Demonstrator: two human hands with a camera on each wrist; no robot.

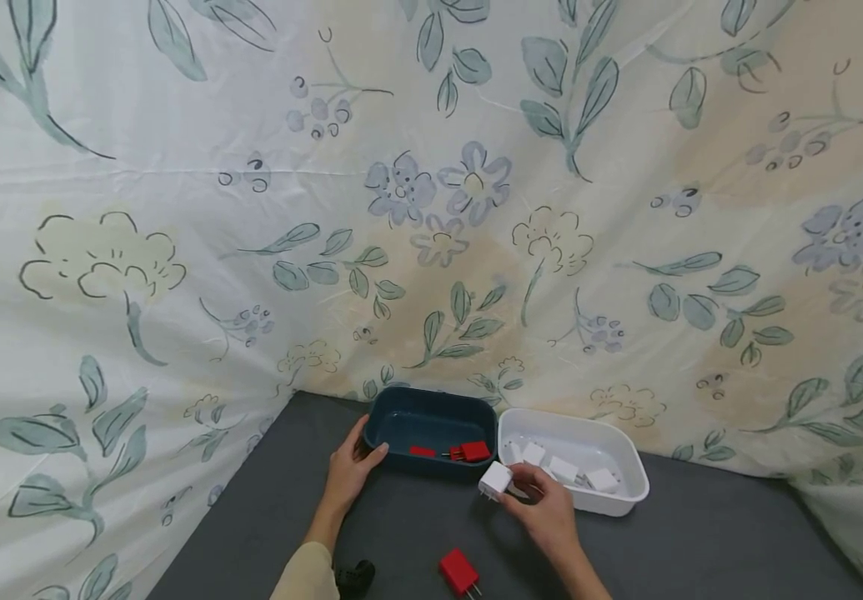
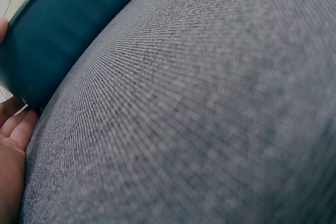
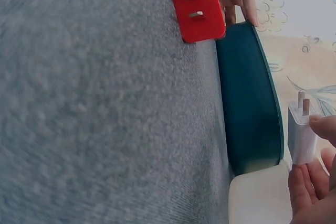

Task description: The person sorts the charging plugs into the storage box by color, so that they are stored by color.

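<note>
In the head view my left hand (image 1: 350,471) holds the left end of a dark teal bin (image 1: 431,400), thumb at its front rim and fingers along its side. My right hand (image 1: 547,510) pinches a white charger plug (image 1: 494,481) between thumb and fingers, just in front of where the two bins meet. The plug's two metal prongs show clearly in the right wrist view, where the white charger plug (image 3: 302,137) is held upright. Red charger plugs (image 1: 474,452) lie in the teal bin. Several white charger plugs (image 1: 564,469) lie in the white bin (image 1: 637,467).
A single red charger plug (image 1: 459,572) lies on the dark grey cloth surface (image 1: 401,533) near the front. A small black object (image 1: 356,577) sits beside the left sleeve. Behind the bins hangs a floral curtain (image 1: 431,292).
</note>
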